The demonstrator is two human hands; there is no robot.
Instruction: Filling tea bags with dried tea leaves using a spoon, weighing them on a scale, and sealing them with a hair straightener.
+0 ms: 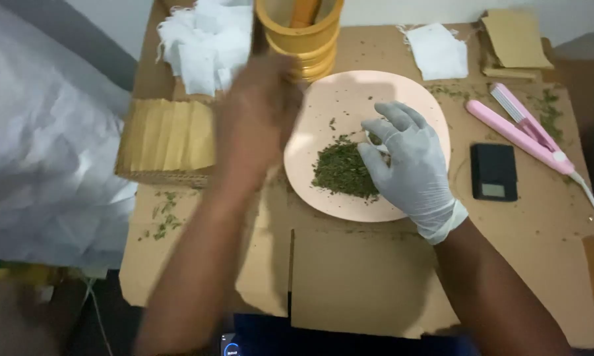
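Blurred left hand point(254, 118) hides its grip.

We see a stack of flat tan paper envelopes point(167, 136) at the left, more tan envelopes point(515, 38) at the far right corner, a small black pocket scale point(494, 171) with a grey rectangular screen point(493, 190), right of the pink plate point(349, 99).

Single view only, so nothing is overlapping with a second one. Head cam is sitting on my forehead, looking steeply down and forward over the cardboard-covered tabletop point(369, 283). It's framing things close: my forearms are entering from the bottom edge, both hands mid-frame over the pink plate point(349, 99). Far tabletop edge and wall are showing along the top; white sheeting point(39, 132) is filling the left side.
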